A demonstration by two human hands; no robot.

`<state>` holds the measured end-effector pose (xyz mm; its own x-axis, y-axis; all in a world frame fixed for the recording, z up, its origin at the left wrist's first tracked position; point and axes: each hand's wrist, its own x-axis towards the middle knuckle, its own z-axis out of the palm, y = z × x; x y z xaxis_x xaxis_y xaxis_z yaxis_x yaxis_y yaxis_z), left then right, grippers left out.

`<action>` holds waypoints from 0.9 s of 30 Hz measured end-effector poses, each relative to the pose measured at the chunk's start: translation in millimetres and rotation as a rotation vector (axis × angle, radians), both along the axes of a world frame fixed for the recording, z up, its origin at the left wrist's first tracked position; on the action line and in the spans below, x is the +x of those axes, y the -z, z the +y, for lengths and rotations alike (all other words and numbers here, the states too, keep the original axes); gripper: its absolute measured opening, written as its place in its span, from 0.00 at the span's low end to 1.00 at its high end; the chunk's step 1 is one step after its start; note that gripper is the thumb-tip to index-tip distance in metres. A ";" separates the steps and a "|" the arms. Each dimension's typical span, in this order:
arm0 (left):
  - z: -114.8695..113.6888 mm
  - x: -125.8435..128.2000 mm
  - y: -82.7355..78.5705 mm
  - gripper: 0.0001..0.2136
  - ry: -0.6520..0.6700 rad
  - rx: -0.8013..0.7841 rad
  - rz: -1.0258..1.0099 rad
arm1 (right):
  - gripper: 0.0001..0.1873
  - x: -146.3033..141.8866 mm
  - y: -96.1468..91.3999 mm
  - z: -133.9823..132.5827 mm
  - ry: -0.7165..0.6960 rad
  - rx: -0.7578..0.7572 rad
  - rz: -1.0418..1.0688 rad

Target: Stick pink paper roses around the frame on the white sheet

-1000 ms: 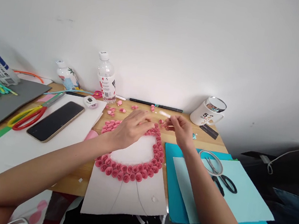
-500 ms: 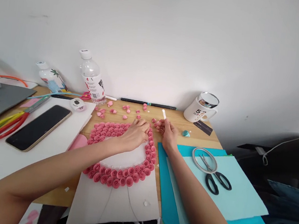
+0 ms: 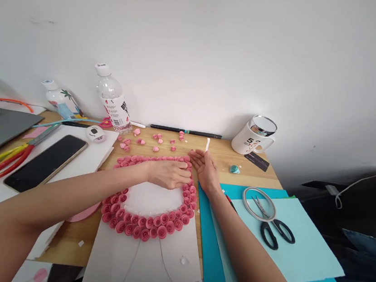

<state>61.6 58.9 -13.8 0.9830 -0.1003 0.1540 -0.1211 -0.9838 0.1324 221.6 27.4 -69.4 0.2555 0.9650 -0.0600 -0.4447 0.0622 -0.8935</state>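
Note:
A ring of pink paper roses (image 3: 145, 227) is stuck on a white sheet (image 3: 146, 259) at the front of the wooden desk. My left hand (image 3: 169, 174) lies flat on the roses at the ring's upper right, fingers stretched out and pressing down. My right hand (image 3: 206, 169) is just to the right of it, palm turned up and inward, pinching a small white paper strip (image 3: 207, 144) that sticks up from its fingertips. Several loose pink roses (image 3: 140, 142) lie behind the ring.
Teal paper sheets (image 3: 300, 260) on the right carry black scissors (image 3: 271, 227) and a grey tape ring (image 3: 258, 203). A white mug (image 3: 255, 142), black pen (image 3: 185, 131) and two bottles (image 3: 112, 99) stand by the wall. A phone (image 3: 46, 162) and red-yellow scissors (image 3: 2, 163) lie left.
My left hand has flattened onto the upper right roses. My right hand has drawn in beside it, still holding the white strip. The view has shifted slightly.

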 end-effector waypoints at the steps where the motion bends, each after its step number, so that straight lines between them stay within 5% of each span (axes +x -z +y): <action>1: 1.6 1.7 -1.6 0.18 0.007 -0.041 0.025 | 0.24 -0.6 -0.1 -0.1 -0.023 -0.012 -0.001; 7: 8.6 9.8 -11.1 0.17 0.063 -0.117 0.102 | 0.25 -1.6 -1.0 -0.4 -0.098 -0.048 -0.005; 15: 13.3 10.5 -1.1 0.14 0.033 -0.213 0.026 | 0.24 -1.9 -0.6 0.0 -0.095 -0.064 0.007; 27: 15.6 12.5 -0.2 0.18 0.112 -0.053 0.116 | 0.24 -1.5 3.0 1.0 -0.097 -0.056 0.002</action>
<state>74.1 74.5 -13.6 0.9776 -0.2047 0.0485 -0.2103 -0.9563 0.2029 220.1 28.5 -72.4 0.1606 0.9803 -0.1149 -0.4483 -0.0312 -0.8933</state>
